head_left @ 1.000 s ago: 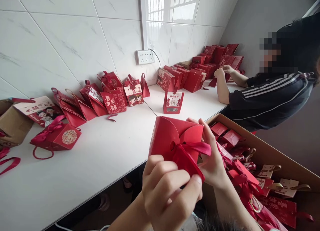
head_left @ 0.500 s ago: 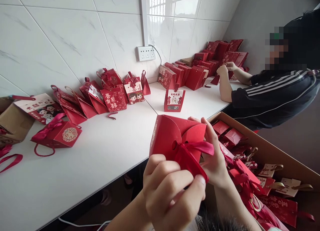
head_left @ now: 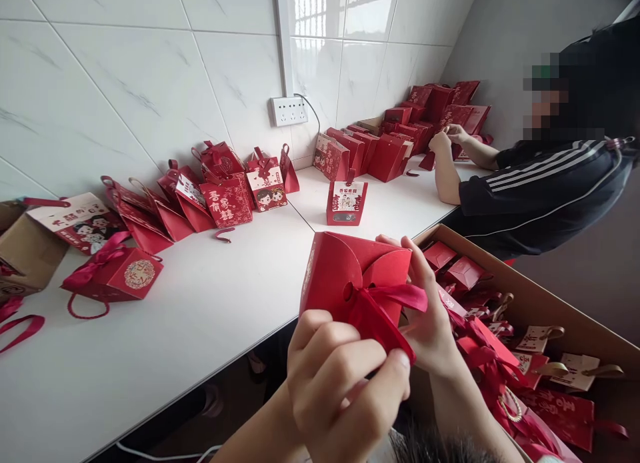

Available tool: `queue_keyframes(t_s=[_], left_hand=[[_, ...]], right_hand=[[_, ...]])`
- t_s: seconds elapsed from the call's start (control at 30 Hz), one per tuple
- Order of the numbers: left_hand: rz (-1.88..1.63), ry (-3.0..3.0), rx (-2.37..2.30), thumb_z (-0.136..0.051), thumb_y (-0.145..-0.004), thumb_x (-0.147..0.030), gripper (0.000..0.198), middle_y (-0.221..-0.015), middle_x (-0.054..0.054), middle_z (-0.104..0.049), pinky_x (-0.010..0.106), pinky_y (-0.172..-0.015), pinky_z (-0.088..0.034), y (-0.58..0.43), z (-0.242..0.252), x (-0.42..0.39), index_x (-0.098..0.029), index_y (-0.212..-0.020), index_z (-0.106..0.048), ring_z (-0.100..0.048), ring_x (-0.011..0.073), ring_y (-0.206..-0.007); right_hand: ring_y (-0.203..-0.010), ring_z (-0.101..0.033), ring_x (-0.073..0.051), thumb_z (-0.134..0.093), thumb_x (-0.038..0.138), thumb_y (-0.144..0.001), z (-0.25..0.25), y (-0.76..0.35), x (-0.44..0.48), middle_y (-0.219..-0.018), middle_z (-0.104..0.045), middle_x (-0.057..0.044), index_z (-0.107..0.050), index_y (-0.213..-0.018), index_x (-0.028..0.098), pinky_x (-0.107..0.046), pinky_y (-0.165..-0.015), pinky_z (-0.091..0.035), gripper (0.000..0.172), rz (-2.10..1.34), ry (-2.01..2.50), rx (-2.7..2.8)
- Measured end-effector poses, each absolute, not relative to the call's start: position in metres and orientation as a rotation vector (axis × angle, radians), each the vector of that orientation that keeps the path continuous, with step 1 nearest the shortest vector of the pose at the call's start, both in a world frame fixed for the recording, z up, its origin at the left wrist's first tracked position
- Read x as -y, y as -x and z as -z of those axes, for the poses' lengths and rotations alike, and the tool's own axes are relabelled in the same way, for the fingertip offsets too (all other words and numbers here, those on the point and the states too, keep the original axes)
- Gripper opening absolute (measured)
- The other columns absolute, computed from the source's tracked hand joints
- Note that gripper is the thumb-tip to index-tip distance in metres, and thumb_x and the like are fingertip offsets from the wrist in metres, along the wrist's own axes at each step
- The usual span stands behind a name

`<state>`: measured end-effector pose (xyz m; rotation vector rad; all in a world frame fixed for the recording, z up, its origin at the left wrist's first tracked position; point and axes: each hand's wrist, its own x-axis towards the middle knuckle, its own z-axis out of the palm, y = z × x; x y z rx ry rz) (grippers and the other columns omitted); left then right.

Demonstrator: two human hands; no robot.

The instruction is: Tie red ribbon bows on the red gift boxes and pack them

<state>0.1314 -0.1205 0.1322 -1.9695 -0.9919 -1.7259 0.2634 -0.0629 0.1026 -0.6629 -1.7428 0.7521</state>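
Note:
A red gift box [head_left: 325,269] with curved, overlapping top flaps is held up in front of me, past the table's edge. A magenta satin ribbon [head_left: 400,296] comes out through a hole in the flaps. My left hand [head_left: 345,376] is closed in front of the box, its thumb and forefinger pinching a hanging length of that ribbon. Behind and to the right, my right hand [head_left: 430,309] grips the side of the box. Its fingertips show above the box's right edge, and the rest of its grip is partly hidden.
On the white table [head_left: 200,303] stand several red gift boxes along the wall. A bow-tied box [head_left: 130,276] lies at left near a brown carton [head_left: 35,249]. A large carton [head_left: 540,283] full of red boxes is at my right. A co-worker's hands [head_left: 445,139] handle something beyond.
The view has shifted slightly. My hands, the box and the ribbon keep almost the same pose. The co-worker's hands have moved slightly.

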Motion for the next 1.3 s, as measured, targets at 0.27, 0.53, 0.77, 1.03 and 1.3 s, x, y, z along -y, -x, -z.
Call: queue_keyframes(t_s=[0.27, 0.53, 0.77, 1.03, 1.3], left_hand=[[1.743, 1.999, 0.956, -0.065, -0.07, -0.001, 0.012, -0.069, 0.0, -0.061, 0.028, -0.054, -0.04, -0.135, -0.132, 0.119, -0.01, -0.079, -0.064, -0.054, 0.0095, -0.06], [1.739, 2.014, 0.947, -0.064, -0.072, -0.003, 0.011, -0.065, -0.001, -0.062, 0.026, -0.052, -0.04, -0.148, -0.132, 0.112, -0.011, -0.078, -0.063, -0.053, 0.0085, -0.056], [1.861, 1.899, 1.229, -0.06, -0.079, -0.007, 0.011, -0.07, 0.0, -0.061, 0.024, -0.053, -0.045, -0.119, -0.132, 0.08, -0.017, -0.084, -0.06, -0.056, 0.0108, -0.06], [1.273, 2.454, 2.249, -0.05, -0.083, -0.045, 0.035, -0.105, 0.009, -0.068, 0.04, -0.09, -0.051, -0.108, -0.057, -0.017, -0.017, -0.1, -0.063, -0.063, 0.0246, -0.1], [0.851, 2.821, 1.845, -0.041, -0.089, -0.042, 0.049, -0.137, 0.017, -0.052, 0.051, -0.108, -0.035, -0.172, 0.019, -0.041, -0.013, -0.127, -0.052, -0.043, 0.0315, -0.132]], right_hand=[[-0.136, -0.039, -0.03, -0.077, 0.042, -0.074, -0.099, -0.273, 0.057, -0.151, -0.033, -0.011, -0.019, -0.149, 0.033, -0.045, -0.104, -0.046, 0.095, -0.691, 0.619, 1.805], [-0.136, -0.038, -0.03, -0.08, 0.037, -0.071, -0.095, -0.285, 0.055, -0.152, -0.032, -0.011, -0.019, -0.149, 0.033, -0.046, -0.104, -0.046, 0.099, -0.716, 0.626, 1.777], [-0.129, -0.046, -0.034, -0.083, 0.046, -0.06, -0.08, -0.3, 0.037, -0.142, -0.047, -0.013, -0.036, -0.142, 0.025, -0.052, -0.104, -0.043, 0.097, -1.037, 0.807, 1.424], [-0.12, -0.056, -0.024, -0.02, 0.072, -0.088, -0.08, -0.332, 0.023, -0.126, -0.062, -0.01, -0.057, -0.118, 0.022, -0.057, -0.108, -0.032, 0.069, -1.756, 0.678, 0.897], [-0.124, -0.053, -0.03, -0.023, 0.075, -0.085, -0.051, -0.377, 0.035, -0.136, -0.053, -0.013, -0.037, -0.136, 0.023, -0.057, -0.098, -0.046, 0.074, -1.043, 1.017, 0.957]])
